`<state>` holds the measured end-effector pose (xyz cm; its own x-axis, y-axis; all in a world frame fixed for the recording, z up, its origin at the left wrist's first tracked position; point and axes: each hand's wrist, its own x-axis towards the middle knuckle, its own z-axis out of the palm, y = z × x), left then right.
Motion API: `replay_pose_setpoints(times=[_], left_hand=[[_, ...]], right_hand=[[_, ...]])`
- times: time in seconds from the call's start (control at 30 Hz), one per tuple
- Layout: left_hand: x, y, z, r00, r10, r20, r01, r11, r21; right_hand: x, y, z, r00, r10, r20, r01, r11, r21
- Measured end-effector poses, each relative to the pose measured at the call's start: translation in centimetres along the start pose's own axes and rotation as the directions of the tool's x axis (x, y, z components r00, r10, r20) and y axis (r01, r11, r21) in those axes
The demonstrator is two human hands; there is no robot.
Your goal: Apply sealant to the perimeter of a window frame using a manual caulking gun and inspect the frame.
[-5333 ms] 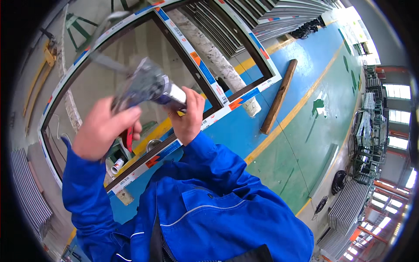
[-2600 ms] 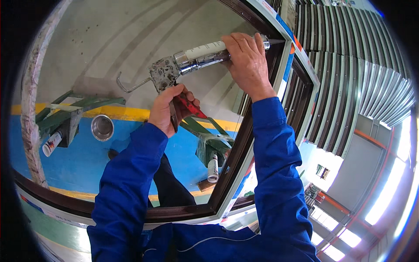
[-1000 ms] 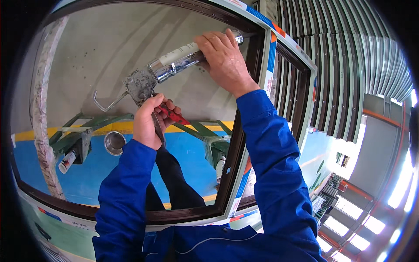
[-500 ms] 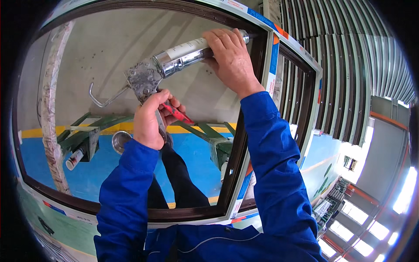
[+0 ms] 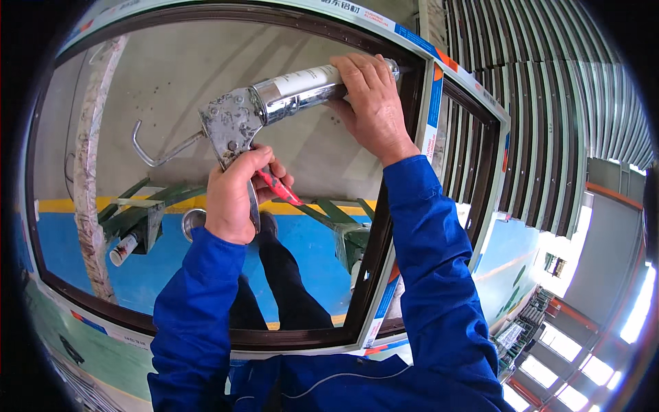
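Note:
A silver caulking gun (image 5: 233, 122) lies slantwise across the upper middle, with a cartridge (image 5: 302, 82) that has a white label in its cradle. My left hand (image 5: 237, 189) is closed around its grip. From between those fingers sticks a red tapered piece (image 5: 278, 185); whether it is the trigger or a separate tool, I cannot tell. Over the front of the cartridge curls my right hand (image 5: 371, 103). The gun's front end points at the corner of a dark brown window frame (image 5: 405, 86). Its bent pull rod (image 5: 165, 158) juts out to the left.
Green metal stands (image 5: 147, 213) show below through the frame opening, with a round metal container (image 5: 193, 223) near the left one. A stained white bar (image 5: 89, 165) crosses at left. A smaller frame section (image 5: 491, 151) adjoins on the right, beyond it stacked long profiles (image 5: 535, 123).
The gun and both hands have shifted slightly right and down in the view, along with the frame. The grip of both hands is unchanged.

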<state>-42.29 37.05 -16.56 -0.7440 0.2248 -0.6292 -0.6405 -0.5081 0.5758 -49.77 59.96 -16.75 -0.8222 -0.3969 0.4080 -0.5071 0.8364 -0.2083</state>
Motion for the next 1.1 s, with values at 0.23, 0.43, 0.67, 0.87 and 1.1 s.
replay_pose_setpoints(times=[0.23,0.43,0.67,0.87,1.1], left_hand=[[-0.9,1.2,0.5,1.0,0.016,-0.017,-0.015,0.996,0.091],[-1.7,2.1,1.4,0.998,0.061,-0.017,-0.058,0.992,0.116],[-2.5,3.1,2.4,0.995,0.083,-0.048,-0.071,0.974,0.213],[-3.0,3.9,3.1,0.992,0.118,-0.033,-0.104,0.951,0.29],[-3.8,4.7,4.3,0.978,0.21,-0.019,-0.188,0.909,0.372]], right_hand=[[0.0,-0.4,-0.5,0.998,0.013,-0.058,-0.011,0.999,0.038],[0.2,-0.7,-1.0,0.993,0.039,-0.109,-0.032,0.998,0.06],[0.0,-0.7,-1.4,0.99,0.067,-0.124,-0.058,0.995,0.079],[0.1,-0.6,-1.4,0.983,0.076,-0.168,-0.058,0.992,0.109],[0.2,-0.4,-1.8,0.969,0.08,-0.232,-0.045,0.987,0.151]])
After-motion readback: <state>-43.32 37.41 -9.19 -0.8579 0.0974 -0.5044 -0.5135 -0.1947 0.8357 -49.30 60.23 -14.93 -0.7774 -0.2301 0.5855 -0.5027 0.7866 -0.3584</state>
